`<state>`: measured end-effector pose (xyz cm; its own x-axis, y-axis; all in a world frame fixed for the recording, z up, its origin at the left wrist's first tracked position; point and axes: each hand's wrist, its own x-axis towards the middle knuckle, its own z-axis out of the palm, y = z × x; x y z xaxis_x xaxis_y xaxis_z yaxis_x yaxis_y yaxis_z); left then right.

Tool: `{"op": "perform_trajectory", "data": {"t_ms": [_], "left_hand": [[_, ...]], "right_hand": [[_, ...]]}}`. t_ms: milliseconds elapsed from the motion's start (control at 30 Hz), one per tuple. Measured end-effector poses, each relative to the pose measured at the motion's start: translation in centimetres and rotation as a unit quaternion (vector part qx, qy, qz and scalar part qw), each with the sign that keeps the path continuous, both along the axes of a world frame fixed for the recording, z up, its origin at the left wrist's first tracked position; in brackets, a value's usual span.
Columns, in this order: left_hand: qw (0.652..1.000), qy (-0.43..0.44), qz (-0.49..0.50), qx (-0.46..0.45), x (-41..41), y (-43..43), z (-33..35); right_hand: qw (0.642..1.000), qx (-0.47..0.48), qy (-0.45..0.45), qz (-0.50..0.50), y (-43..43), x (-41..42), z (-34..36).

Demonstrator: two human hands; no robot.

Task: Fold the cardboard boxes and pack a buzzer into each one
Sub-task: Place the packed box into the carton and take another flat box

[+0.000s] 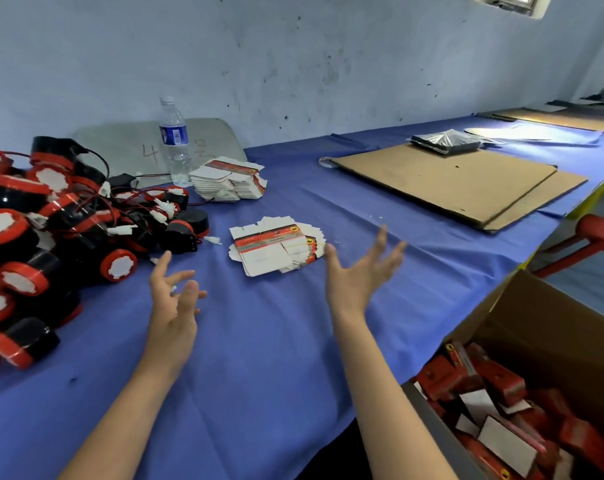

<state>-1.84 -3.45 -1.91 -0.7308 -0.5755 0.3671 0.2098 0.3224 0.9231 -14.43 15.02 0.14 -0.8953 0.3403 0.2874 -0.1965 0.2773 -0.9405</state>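
Observation:
A heap of black and red buzzers point(51, 230) with wires covers the left of the blue table point(259, 341). A loose stack of flat white and red box blanks point(276, 247) lies mid-table, a rubber band around it. A second, taller stack of blanks point(227, 181) sits behind it. My left hand point(174, 296) hovers above the cloth just right of the buzzers, fingers spread, holding nothing. My right hand point(359, 271) is raised palm-up just right of the near stack, fingers spread and empty.
A water bottle point(175, 140) stands by the far stack, against a grey board point(120, 143). Brown cardboard sheets point(449, 181) with a plastic-wrapped pack point(445, 140) lie at the back right. An open carton point(535, 341) of folded red boxes point(501, 410) stands at the right edge, near a red stool point(598, 233).

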Motion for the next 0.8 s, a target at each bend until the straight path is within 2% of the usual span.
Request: {"op": "perform_trajectory", "data": {"t_ms": [33,133,233,300,467,567,667,800], "left_hand": [[1.0,-0.009,-0.007,0.003,-0.1,-0.1,-0.1],[0.999,-0.028,-0.017,-0.006,-0.1,0.0,-0.2],[0.999,-0.032,-0.014,-0.021,0.0,0.2,-0.2],[0.999,-0.032,-0.013,-0.021,0.0,0.2,-0.3],[0.999,-0.041,-0.006,-0.016,-0.2,-0.1,-0.5],[0.999,-0.039,-0.002,-0.011,-0.3,-0.2,-0.5],[0.999,-0.039,-0.003,-0.016,-0.3,-0.1,-0.5],[0.999,-0.036,-0.007,-0.022,-0.3,0.0,-0.6]], "right_hand": [[0.995,0.081,0.0,0.06,-1.5,-0.6,0.0],[0.94,0.284,0.017,0.19,-5.7,-1.2,-0.6],[0.879,0.394,-0.01,0.269,-8.5,-1.5,-2.4],[0.856,0.43,-0.045,0.282,-9.5,-1.6,-3.1],[0.87,0.442,0.004,0.217,-10.0,-1.9,-2.5],[0.912,0.358,0.057,0.19,-9.8,-1.3,-2.0],[0.941,0.29,0.046,0.17,-9.2,-1.4,-1.9],[0.946,0.27,0.026,0.176,-8.9,-1.9,-2.1]]}}
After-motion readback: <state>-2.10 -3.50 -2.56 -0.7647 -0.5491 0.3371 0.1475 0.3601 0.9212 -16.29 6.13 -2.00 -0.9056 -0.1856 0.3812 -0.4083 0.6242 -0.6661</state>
